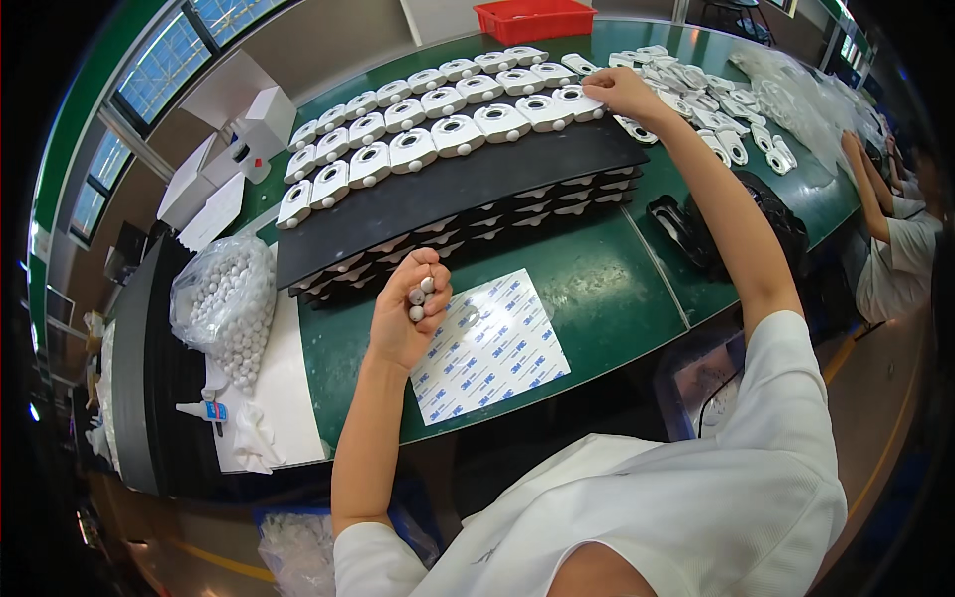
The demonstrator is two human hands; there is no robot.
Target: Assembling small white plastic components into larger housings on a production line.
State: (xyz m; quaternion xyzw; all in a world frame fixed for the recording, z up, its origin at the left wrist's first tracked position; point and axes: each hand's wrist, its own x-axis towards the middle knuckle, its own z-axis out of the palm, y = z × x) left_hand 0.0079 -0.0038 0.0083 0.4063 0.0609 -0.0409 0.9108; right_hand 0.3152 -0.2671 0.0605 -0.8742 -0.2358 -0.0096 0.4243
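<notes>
Several small white balls (417, 298) sit in my left hand (400, 316), its fingers curled round them above the table's front part. My right hand (627, 97) reaches to the right end of the nearest row, its fingers closed at the upper edge of a white plastic part (572, 100) with a round hole. Other such parts (413, 148) lie in three rows on a black board (438, 195). White balls show at the near edges of many of them. The fingertips of my right hand are partly hidden.
Under the board are stacked black layers holding more parts. Loose white parts (696, 85) lie at the back right, beside clear plastic film (796, 85). A bag of white balls (227, 298), a small glue bottle (203, 410), a printed sheet (487, 348) and a red bin (534, 20) surround it.
</notes>
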